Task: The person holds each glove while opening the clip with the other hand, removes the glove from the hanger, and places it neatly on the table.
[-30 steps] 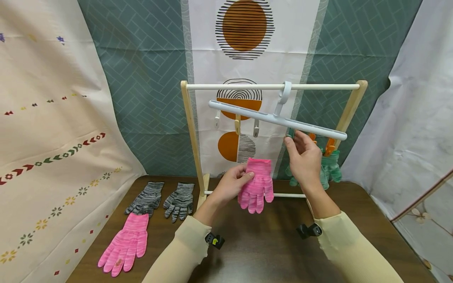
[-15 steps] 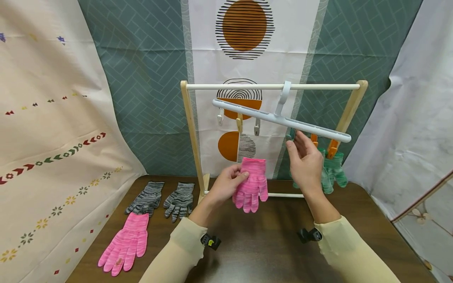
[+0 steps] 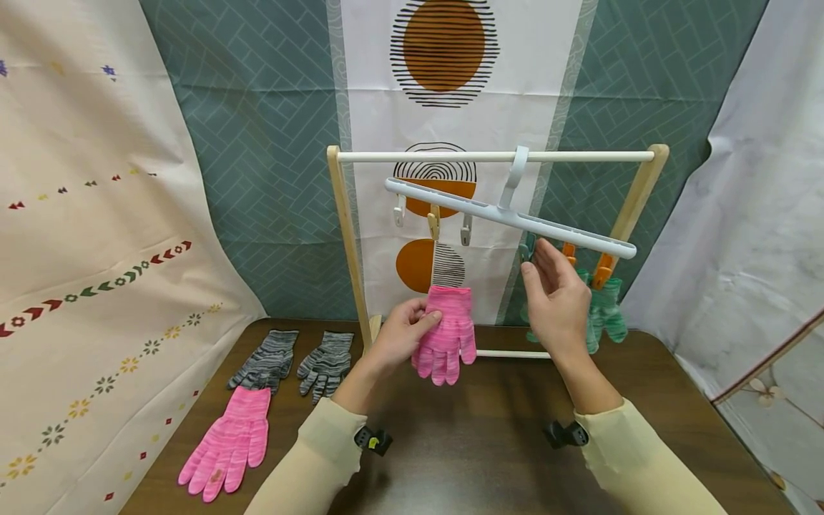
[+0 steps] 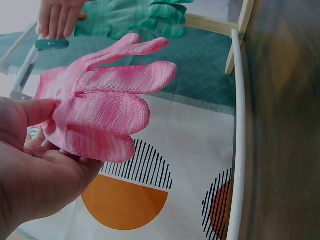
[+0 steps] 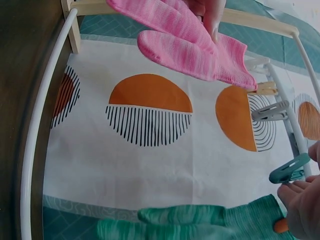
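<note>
In the head view my left hand (image 3: 400,336) pinches a pink knit glove (image 3: 446,332) near its cuff, thumb in front, with the glove's fingers hanging down. The left wrist view shows the thumb pressed on the glove (image 4: 100,105). My right hand (image 3: 558,304) is raised below a light-grey hanger (image 3: 508,217). Its thumb and fingers are curled at a teal clip (image 3: 528,247), seen closer in the right wrist view as a teal clip (image 5: 290,169) between thumb and fingertips. Beside this hand, green gloves (image 3: 605,315) hang from orange clips (image 3: 603,272).
The hanger hooks over a white rod (image 3: 425,157) on a wooden frame and tilts down to the right. White (image 3: 400,210), yellow (image 3: 434,222) and grey clips (image 3: 466,230) dangle from it. Another pink glove (image 3: 228,440) and two grey gloves (image 3: 327,365) lie on the table's left.
My left hand has moved left with the pink glove. The hanger has shifted slightly right with its clips and the green gloves. My right hand stays at the teal clip.
</note>
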